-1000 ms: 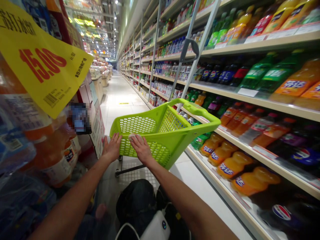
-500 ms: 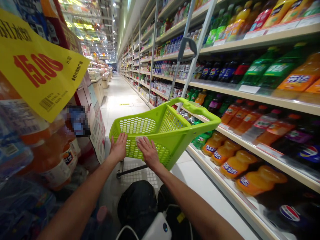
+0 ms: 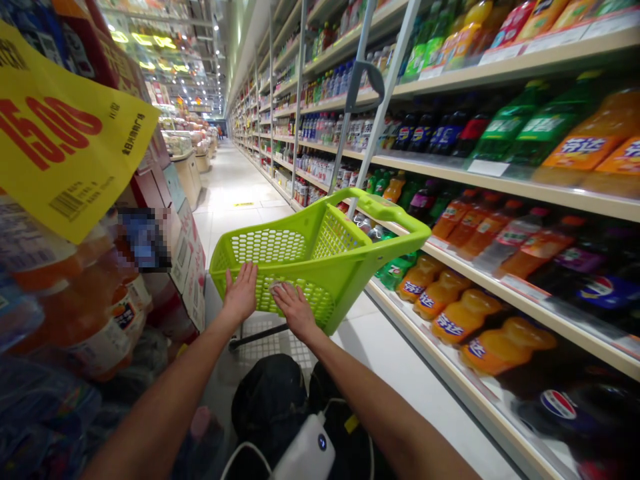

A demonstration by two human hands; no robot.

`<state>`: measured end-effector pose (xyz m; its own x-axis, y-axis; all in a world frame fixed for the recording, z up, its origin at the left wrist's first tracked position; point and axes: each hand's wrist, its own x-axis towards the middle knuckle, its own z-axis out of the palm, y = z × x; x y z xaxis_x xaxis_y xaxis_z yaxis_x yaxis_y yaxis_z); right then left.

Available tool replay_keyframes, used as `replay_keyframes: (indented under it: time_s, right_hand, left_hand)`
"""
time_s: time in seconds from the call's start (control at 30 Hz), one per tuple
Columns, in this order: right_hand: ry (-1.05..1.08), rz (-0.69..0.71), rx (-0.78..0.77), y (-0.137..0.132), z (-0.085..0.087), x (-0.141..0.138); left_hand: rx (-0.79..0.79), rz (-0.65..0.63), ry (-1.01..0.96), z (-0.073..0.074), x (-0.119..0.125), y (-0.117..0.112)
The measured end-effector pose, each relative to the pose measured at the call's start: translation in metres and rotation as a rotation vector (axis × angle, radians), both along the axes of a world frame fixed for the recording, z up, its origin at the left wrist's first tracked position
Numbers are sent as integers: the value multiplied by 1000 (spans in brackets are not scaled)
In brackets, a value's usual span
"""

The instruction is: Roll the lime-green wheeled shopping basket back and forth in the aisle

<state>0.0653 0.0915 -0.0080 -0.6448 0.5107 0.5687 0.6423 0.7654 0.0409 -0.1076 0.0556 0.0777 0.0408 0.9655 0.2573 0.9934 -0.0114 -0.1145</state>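
Note:
A lime-green plastic shopping basket (image 3: 280, 248) on a wheeled frame stands tilted in the aisle in front of me. My left hand (image 3: 241, 293) lies flat and open against its near perforated wall, fingers pointing up to the rim. My right hand (image 3: 295, 309) is just beside it on the same wall, fingers pressed over a small pale cloth (image 3: 278, 287). The basket's handle (image 3: 385, 207) is at the far right side. Nothing shows inside the basket.
Shelves of soft-drink bottles (image 3: 480, 333) run along the right of the aisle, with a metal ladder (image 3: 367, 100) leaning on them. A yellow price sign (image 3: 65, 147) and wrapped orange drink bottles (image 3: 95, 313) crowd the left. A dark bag and white power bank (image 3: 305, 453) are below me.
My right hand has slid with the cloth from the basket's rim down its near wall. My left hand has shifted right, closer to it. The view has drifted slightly.

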Motion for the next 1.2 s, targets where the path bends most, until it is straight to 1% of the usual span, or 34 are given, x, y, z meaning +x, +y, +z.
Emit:
replay_keyframes:
  time_s: [0.07,0.1,0.17,0.27,0.33,0.4,0.47,0.57,0.63,0.67,0.7,0.77,0.9,1.0,1.03,1.1,1.2]
  right_hand:
    - [21,-2,2,-4,2,5]
    - [54,-5,19,-6,7,7]
    - [152,-25,72,-7,22,11]
    - [269,-92,128,-2,47,14]
    - [263,-125,122,3,55,16]
    - [199,-128,89,8,51,19]
    - [126,-122,56,11,37,22]
    - [56,-126,20,8,13,28]
    - [30,-122,4,5,2,32]
    - [21,-117,-1,3,-1,33]
    - [17,-110,-3,1,-1,34]
    - [31,-97,11,-2,5,36]
    - [161,-113,100,-4,33,37]
    - [227,-183,124,3,51,38]
    - [230,-207,118,5,53,39]
    - [211,-228,99,10,50,42]
    - [164,-212,79,14,33,48]
  left_hand:
    - [4,5,-2,1,1,-1]
    - [2,6,-3,2,3,-1]
    - [-1,0,1,3,7,-2]
    - [4,-42,4,4,17,-2]
    - [5,-62,-7,3,23,-1]
    - [3,-64,-16,3,28,-1]
    - [3,-64,-11,3,29,0]
    - [1,-63,12,2,29,0]
    - [6,-50,16,1,29,-1]
    - [12,-42,14,0,29,-1]
    - [20,-34,11,0,30,-1]
    - [35,-36,6,0,33,-1]
    - [69,-100,7,4,45,2]
    - [79,-138,4,7,56,7]
    - [72,-148,4,8,60,8]
    - [46,-161,5,9,65,10]
    - [16,-154,0,10,69,10]
